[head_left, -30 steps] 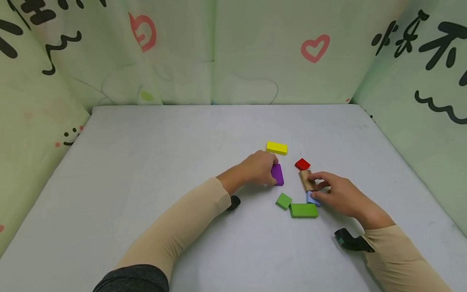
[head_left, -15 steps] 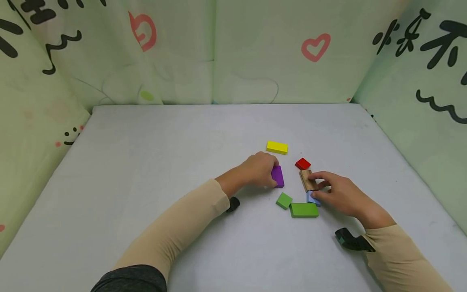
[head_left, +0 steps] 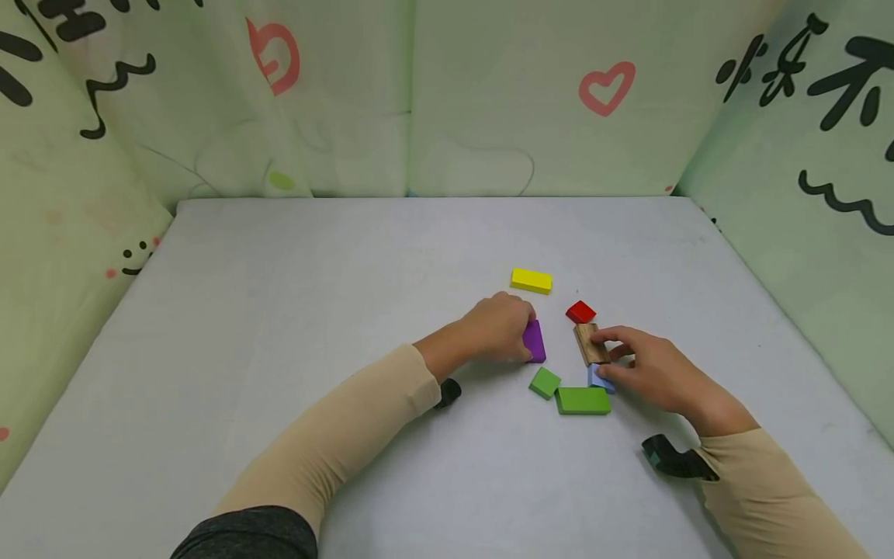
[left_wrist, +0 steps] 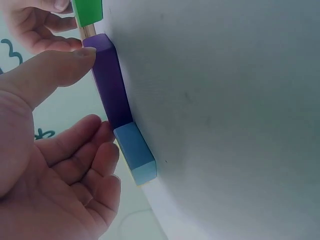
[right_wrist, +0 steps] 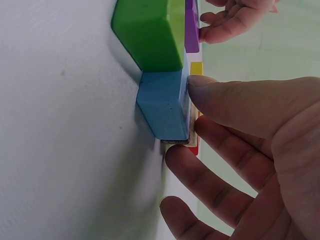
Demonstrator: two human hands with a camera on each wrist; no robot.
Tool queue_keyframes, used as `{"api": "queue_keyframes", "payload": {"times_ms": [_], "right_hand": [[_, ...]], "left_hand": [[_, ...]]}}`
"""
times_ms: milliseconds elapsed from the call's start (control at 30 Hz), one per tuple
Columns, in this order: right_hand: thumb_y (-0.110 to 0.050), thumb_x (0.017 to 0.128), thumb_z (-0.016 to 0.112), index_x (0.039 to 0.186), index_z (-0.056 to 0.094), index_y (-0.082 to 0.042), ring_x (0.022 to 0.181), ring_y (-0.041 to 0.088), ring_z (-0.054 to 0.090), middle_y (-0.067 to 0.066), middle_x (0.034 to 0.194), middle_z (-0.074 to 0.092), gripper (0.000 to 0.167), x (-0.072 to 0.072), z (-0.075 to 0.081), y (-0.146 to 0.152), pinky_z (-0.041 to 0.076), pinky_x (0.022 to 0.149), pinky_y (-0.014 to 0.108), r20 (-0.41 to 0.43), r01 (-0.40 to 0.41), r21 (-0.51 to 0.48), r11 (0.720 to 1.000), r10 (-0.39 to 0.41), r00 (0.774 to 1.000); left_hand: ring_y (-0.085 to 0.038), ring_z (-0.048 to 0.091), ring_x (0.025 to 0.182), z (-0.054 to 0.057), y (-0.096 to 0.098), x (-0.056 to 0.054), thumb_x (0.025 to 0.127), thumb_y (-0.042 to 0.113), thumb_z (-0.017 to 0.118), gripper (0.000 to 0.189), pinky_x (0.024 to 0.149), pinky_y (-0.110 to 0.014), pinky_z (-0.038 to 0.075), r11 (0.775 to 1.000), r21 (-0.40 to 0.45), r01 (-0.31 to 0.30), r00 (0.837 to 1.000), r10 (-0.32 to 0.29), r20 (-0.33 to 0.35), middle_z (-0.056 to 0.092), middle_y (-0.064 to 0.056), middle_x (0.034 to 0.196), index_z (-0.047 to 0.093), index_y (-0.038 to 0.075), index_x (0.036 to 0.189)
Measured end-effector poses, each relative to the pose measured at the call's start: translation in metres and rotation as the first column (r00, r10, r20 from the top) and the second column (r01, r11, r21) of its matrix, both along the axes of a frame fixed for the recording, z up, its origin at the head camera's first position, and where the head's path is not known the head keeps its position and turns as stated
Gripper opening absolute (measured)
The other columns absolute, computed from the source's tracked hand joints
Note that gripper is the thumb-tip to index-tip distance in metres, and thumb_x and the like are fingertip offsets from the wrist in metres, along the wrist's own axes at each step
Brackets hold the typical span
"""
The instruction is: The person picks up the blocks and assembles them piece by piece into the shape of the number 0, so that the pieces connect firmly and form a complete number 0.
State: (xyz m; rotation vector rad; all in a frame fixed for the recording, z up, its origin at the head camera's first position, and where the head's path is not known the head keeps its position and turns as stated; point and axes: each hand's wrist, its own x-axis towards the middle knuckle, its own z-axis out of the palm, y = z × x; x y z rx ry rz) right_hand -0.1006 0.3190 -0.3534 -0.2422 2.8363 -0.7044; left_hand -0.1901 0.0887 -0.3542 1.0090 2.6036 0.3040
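In the head view my left hand (head_left: pixel 496 326) holds a purple block (head_left: pixel 535 341) by its ends, thumb on the near end and fingers around the far end. A light blue block (left_wrist: pixel 135 150) lies beside those fingers in the left wrist view; the head view hides it. My right hand (head_left: pixel 653 371) has its thumb on a blue block (right_wrist: pixel 162 102) and its index finger on a wooden block (head_left: pixel 590 344). The two blocks touch end to end. A red block (head_left: pixel 580 312) adjoins the wooden one, and a long green block (head_left: pixel 583 401) touches the blue one.
A small green block (head_left: pixel 544 383) lies at an angle against the long green block's corner. Farther back sits a yellow block (head_left: pixel 531 280). The white table (head_left: pixel 293 272) ends at fabric walls (head_left: pixel 489 101) on the back and both sides.
My left hand has drawn the purple block slightly toward me, closer to the small green block. The right hand keeps its place on the wooden and blue blocks.
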Motion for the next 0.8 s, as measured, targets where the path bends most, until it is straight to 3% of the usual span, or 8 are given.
{"api": "queue_keyframes", "payload": {"times_ms": [800], "right_hand": [[-0.017, 0.093, 0.072, 0.135, 0.055, -0.004, 0.106, 0.041, 0.061, 0.022, 0.117, 0.065, 0.047, -0.0003, -0.0010, 0.0010, 0.051, 0.083, 0.053, 0.001, 0.001, -0.009, 1.000, -0.001, 1.000]], "left_hand": [[-0.015, 0.049, 0.104, 0.0004, -0.0011, 0.0090, 0.090, 0.033, 0.076, 0.053, 0.081, -0.021, 0.046, 1.000, 0.004, -0.030, 1.000, 0.030, 0.008, 0.061, -0.002, 0.116, 0.059, 0.008, 0.134]]}}
